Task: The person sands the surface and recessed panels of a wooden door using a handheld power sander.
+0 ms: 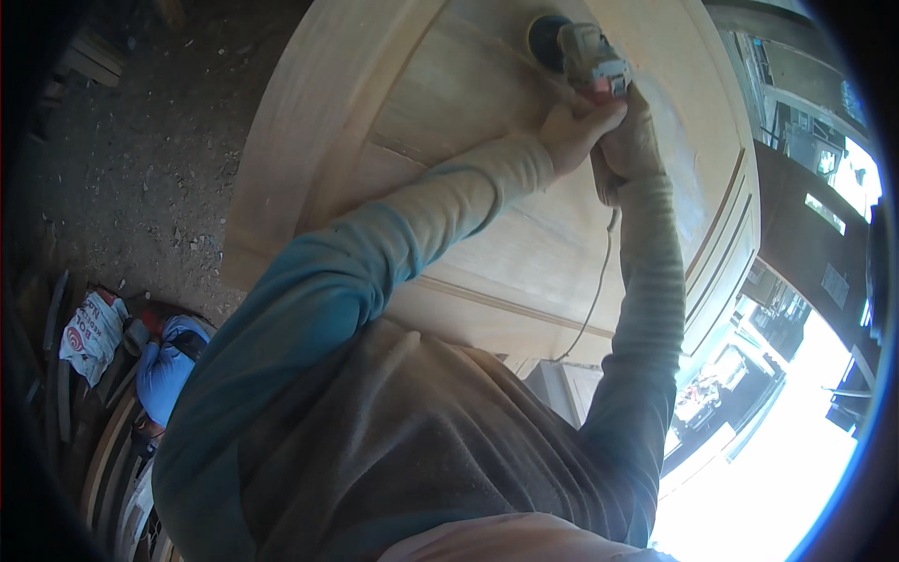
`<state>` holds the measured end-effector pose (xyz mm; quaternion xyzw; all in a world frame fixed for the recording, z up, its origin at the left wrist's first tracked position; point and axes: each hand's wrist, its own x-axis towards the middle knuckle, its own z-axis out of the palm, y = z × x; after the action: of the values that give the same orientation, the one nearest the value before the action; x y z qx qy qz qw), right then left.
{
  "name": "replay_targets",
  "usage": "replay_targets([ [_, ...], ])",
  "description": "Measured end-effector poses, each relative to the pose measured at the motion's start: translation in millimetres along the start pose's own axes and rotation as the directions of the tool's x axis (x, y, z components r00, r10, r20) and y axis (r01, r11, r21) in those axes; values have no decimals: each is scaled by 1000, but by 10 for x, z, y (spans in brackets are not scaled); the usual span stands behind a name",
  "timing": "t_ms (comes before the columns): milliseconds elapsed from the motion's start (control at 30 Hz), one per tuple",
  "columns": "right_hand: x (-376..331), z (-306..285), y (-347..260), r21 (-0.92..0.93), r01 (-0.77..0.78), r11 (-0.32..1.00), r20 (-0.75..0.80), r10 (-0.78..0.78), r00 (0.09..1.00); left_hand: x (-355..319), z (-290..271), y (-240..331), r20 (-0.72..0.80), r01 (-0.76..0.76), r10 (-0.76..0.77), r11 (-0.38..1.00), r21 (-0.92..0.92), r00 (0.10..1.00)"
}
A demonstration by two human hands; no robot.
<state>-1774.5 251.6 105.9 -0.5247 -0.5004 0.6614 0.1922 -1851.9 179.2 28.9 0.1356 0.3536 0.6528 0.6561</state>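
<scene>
The person is leaning over a pale wooden door panel (487,234), both hands wrapping fingers tight around a grey power sander (585,58): left hand (576,131) steadying, right hand (629,140) gripping, its disc pressing flat near the panel's far end.

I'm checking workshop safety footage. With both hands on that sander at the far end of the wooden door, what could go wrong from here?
The power cord trails back across the wooden door under the right forearm; it could snag or get dragged under the sander. The left hand and right hand grip it with arms stretched out, so control may slip and gouge the panel.
</scene>
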Motion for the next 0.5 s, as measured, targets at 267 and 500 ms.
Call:
replay_targets([
  [267,-77,271,-305,-724,189,663,78,-193,978,56,-38,190,2,-17,18,987,-157,1000],
  [500,-372,367,-37,-803,327,499,246,-223,943,-512,-84,223,-94,-79,60,973,-217,994],
])
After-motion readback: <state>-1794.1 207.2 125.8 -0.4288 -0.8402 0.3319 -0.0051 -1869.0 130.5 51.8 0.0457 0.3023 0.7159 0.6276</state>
